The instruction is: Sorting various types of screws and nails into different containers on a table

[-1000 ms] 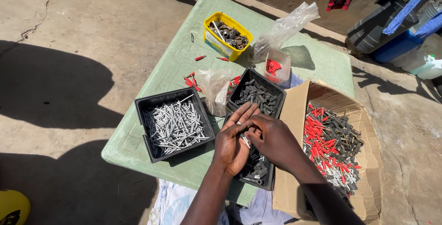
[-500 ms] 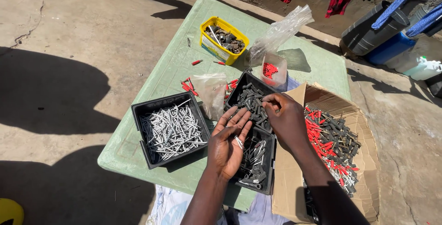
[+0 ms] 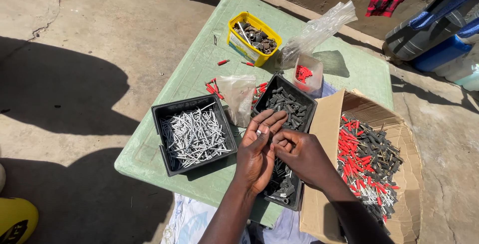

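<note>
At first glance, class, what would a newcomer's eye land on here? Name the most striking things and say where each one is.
The two hands meet at the centre, the left hand open with a small silvery piece on its fingers and the right hand pinching beside it, above a black tray of dark plugs. To the left sits a black tray of shiny nails; to the right, a cardboard box holds red and grey pieces.

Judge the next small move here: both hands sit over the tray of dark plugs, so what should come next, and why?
Probably the right hand picks the small silvery piece off the open left palm and drops it with the nails. It looks like those pieces, unlike the dark plugs below.
</note>
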